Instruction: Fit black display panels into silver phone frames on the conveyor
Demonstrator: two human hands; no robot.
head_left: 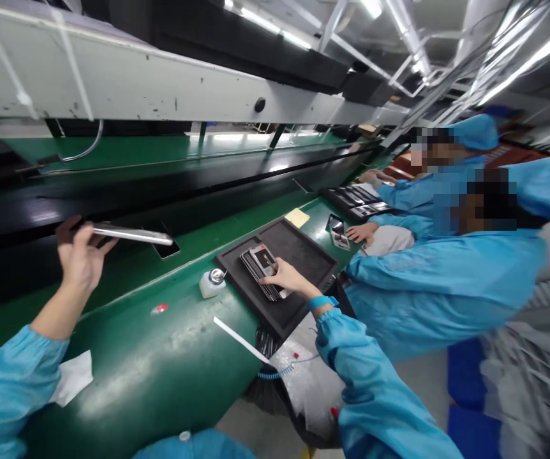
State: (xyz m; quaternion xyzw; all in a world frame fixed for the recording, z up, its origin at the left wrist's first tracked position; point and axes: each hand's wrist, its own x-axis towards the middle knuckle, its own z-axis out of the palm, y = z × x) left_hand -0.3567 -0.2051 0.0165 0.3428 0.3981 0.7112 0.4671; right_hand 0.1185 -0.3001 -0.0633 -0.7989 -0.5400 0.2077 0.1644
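Green factory bench [160, 376], workers at right. Left hand [80, 255] grips phone [129, 234] over the belt, mid-left; right hand [287, 278] fingers closed on phone stack [263, 271] in tray [298, 255], centre. Placing step; next pick needs one unit separated.

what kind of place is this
Likely an electronics assembly line: a long green workbench, a black tray stacked with phones, and co-workers in blue smocks alongside.

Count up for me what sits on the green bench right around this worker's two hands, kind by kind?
Black tray: 1
Stack of phone-like panels under the right hand: 1 stack; number in it unclear
Silver panel held in the left hand: 1
White dispenser bottle: 1
White cloth: 1
Yellow note: 1
Total: 6
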